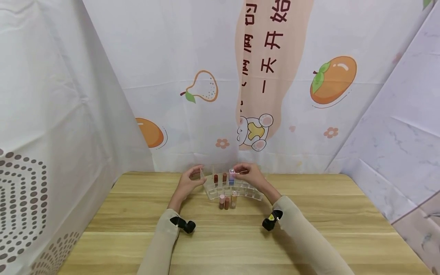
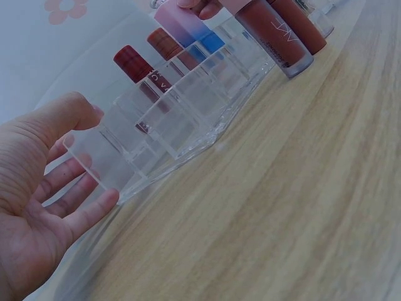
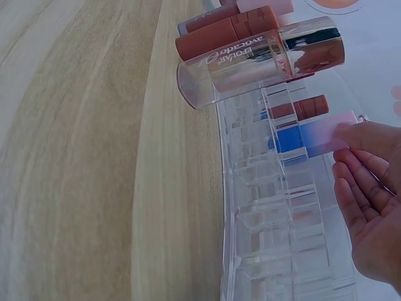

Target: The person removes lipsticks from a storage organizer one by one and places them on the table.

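The relation that seems to matter most is the line from the right hand (image 1: 253, 175) down the pink-and-blue lip tube (image 3: 326, 135). The tube's long axis stands close to upright. Its pink end is pinched between the right thumb and fingers, and its blue end points straight down below them into the back row of the clear acrylic lipstick organizer (image 2: 188, 122). Whether the blue end touches the bottom of its compartment I cannot tell. The right hand is the nearer by far; from the left hand (image 1: 190, 181), the tube lies well off to the right.

The left fingers are spread wide about the organizer's end panel, the little finger against its lower corner.

Just left of the right fingers stands a brown-capped tube (image 2: 161, 42), then a dark red-capped tube (image 2: 131, 63). Below the right fingers and toward the person, a pink-capped lip gloss (image 2: 272, 34), a reddish-brown tube (image 3: 225, 32) and a clear EFOLAR avocado oil tube (image 3: 250, 66) stand on the table (image 1: 220, 236), in front of the organizer.
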A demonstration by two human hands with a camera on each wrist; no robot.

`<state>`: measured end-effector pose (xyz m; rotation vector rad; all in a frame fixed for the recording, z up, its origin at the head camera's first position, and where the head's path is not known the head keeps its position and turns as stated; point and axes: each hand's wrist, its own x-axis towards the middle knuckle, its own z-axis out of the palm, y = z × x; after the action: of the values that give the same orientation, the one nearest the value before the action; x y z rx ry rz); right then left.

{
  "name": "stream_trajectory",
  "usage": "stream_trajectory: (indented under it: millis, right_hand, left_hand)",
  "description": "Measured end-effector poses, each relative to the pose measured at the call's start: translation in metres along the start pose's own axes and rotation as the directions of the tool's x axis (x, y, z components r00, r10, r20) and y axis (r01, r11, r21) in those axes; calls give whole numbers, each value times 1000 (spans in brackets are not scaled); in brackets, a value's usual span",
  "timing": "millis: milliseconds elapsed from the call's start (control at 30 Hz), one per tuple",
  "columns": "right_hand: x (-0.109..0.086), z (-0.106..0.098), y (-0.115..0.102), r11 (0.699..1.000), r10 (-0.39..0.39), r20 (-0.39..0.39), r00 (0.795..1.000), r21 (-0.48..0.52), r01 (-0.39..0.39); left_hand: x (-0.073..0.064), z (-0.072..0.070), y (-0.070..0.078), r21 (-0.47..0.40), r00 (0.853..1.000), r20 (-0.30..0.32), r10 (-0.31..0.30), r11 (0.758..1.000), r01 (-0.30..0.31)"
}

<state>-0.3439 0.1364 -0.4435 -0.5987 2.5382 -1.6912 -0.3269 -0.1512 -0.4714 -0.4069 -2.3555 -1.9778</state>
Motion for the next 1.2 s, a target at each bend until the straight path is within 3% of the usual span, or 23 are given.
stream_trajectory:
  millis: [167,500,1200]
  right_hand:
    - [2,1,6,1000,4,-8,1000,15,-4]
    - [1,1,7,997,39,16,999,60,-40]
    - [0,0,8,994,49,-17,999,95,-47]
  left_hand:
    - [2,0,-2,-1,1000,-1,8,1000,-8]
    - [14,1,-34,-17,999,-30,14,1000,-15]
    - [15,0,-38,15,999,-43,12,1000,-11]
